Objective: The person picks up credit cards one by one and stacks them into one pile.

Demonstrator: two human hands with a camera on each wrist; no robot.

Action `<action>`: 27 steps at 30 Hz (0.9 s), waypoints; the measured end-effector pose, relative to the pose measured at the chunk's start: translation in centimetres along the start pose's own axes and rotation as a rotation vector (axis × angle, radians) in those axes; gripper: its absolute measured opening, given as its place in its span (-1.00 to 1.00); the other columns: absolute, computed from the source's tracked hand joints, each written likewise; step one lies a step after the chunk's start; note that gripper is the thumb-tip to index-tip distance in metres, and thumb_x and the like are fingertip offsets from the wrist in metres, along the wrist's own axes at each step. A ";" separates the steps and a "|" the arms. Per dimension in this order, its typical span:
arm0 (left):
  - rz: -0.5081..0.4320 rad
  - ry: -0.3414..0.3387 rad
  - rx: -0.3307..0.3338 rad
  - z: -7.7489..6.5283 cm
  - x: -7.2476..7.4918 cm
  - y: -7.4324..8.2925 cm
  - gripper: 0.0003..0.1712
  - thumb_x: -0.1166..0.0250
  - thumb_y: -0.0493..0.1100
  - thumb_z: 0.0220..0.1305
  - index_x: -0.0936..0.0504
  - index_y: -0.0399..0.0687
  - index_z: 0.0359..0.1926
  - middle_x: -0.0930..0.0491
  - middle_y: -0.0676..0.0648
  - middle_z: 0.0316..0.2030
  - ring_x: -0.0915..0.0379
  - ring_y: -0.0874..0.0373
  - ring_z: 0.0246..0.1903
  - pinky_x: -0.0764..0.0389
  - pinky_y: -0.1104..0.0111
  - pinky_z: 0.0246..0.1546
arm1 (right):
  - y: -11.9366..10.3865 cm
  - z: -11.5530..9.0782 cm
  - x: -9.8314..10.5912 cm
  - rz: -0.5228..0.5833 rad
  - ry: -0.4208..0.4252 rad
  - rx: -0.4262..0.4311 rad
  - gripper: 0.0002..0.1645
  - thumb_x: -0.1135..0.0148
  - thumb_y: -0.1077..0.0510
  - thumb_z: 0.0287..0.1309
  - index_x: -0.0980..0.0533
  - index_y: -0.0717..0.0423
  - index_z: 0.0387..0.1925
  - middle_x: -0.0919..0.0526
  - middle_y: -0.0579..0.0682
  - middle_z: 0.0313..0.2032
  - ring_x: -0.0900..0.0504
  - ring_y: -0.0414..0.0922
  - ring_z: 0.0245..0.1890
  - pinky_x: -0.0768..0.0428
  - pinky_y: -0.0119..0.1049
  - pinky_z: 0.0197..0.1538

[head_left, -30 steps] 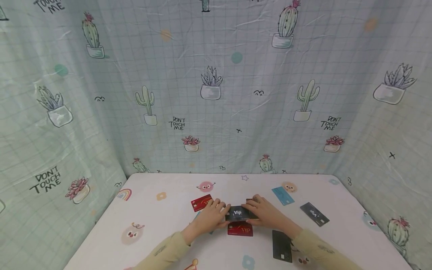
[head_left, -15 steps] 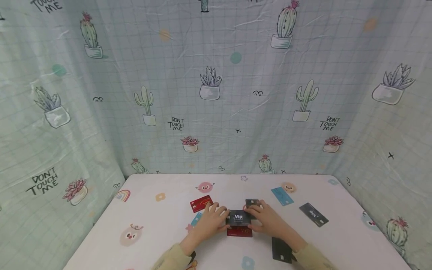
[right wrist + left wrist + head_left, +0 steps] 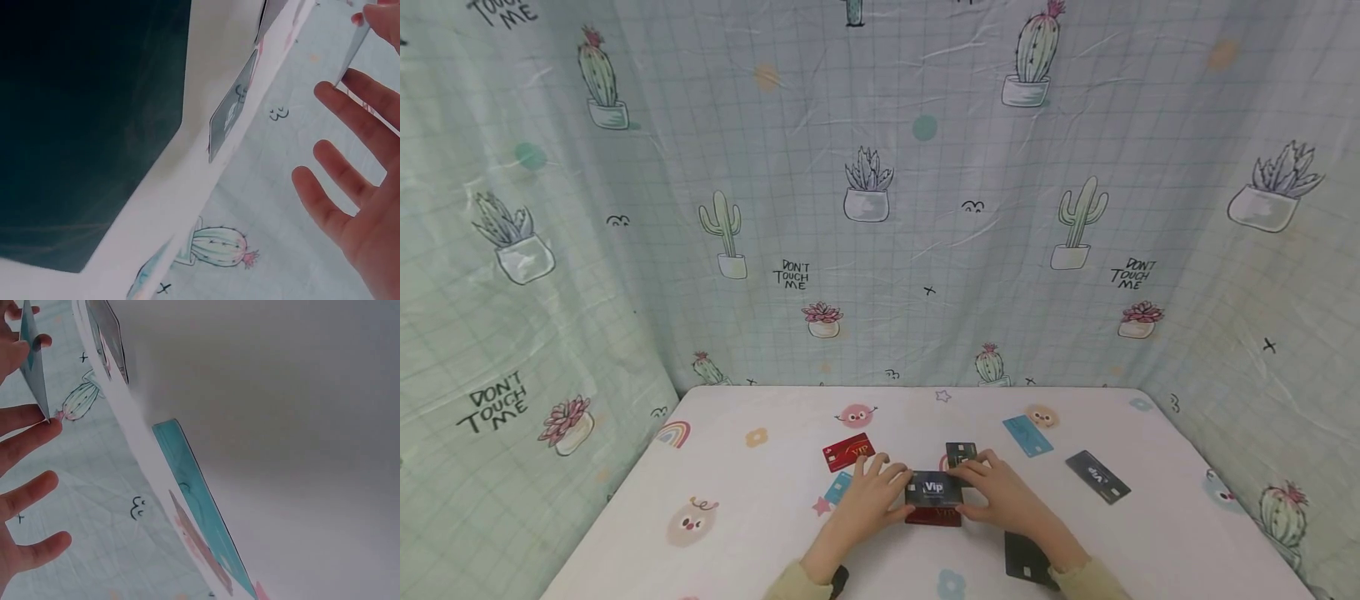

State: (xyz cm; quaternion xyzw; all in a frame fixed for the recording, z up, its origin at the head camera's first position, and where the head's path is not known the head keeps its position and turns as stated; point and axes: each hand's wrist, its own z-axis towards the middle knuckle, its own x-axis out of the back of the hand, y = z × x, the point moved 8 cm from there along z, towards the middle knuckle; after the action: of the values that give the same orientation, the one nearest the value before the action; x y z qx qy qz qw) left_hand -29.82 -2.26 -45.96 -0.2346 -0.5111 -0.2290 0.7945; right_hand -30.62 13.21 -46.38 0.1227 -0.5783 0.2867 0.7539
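Observation:
Both hands pinch a black card [image 3: 933, 492] marked "Vip" by its short ends. The left hand [image 3: 868, 498] grips its left end with thumb and fingertips, while the right hand [image 3: 1004, 497] has the right end. In the left wrist view, the card [image 3: 31, 359] shows edge-on between thumb and fingers; the other fingers spread below. Likewise the right wrist view has a thin card edge [image 3: 354, 50] between thumb and fingertips. The held card overlaps a red VIP card [image 3: 934, 517], leaving only its near strip visible. Behind the right fingers lies a dark card [image 3: 960, 453], partly covered.
On the white patterned table [image 3: 760, 492] lie another red VIP card [image 3: 847, 452], a blue card [image 3: 838, 487] by the left hand, and a second blue card [image 3: 1028, 436]. A grey-black Vip card [image 3: 1097, 477] is at right; a black card [image 3: 1027, 557] sits beneath the right forearm.
Both hands have drawn the black Vip card slightly toward the person, so it covers more of the red card. More of the dark card behind the right hand now shows.

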 end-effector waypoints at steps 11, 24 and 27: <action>-0.105 -0.072 0.041 0.6 -0.6 0.1 -0.42 -0.25 0.25 -0.04 -0.49 0.15 0.01 -0.55 0.11 -0.09 -0.27 0.16 -0.03 -0.31 -0.01 0.07 | 0.8 -0.5 -0.9 0.031 -0.064 -0.119 -0.35 -0.32 -0.21 -0.22 -0.44 -0.19 0.01 -0.52 -0.26 -0.19 -0.28 -0.25 -0.25 -0.42 -0.26 -0.20; -0.083 -0.101 -0.012 0.8 -1.6 0.6 -0.43 -0.35 0.22 -0.15 -0.53 0.16 -0.07 -0.56 0.13 -0.18 -0.28 0.19 -0.12 -0.32 -0.04 0.06 | 0.4 0.0 -1.9 0.007 -0.109 -0.135 -0.32 -0.40 -0.19 -0.35 -0.51 -0.10 -0.07 -0.56 -0.19 -0.19 -0.24 -0.25 -0.30 -0.35 -0.28 -0.24; -0.059 -0.101 -0.028 0.9 -1.6 0.7 -0.44 -0.37 0.22 -0.18 -0.53 0.16 -0.10 -0.55 0.14 -0.20 -0.28 0.20 -0.14 -0.33 -0.03 0.05 | 0.1 0.1 -1.9 -0.005 -0.107 -0.117 -0.33 -0.41 -0.18 -0.38 -0.51 -0.08 -0.09 -0.56 -0.18 -0.20 -0.25 -0.24 -0.30 -0.36 -0.28 -0.24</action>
State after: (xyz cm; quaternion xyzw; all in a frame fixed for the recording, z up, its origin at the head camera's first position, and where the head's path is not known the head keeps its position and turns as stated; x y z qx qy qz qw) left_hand -30.59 -0.94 -47.23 -0.2417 -0.5540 -0.2474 0.7573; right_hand -31.09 12.70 -48.12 0.0949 -0.6332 0.2437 0.7285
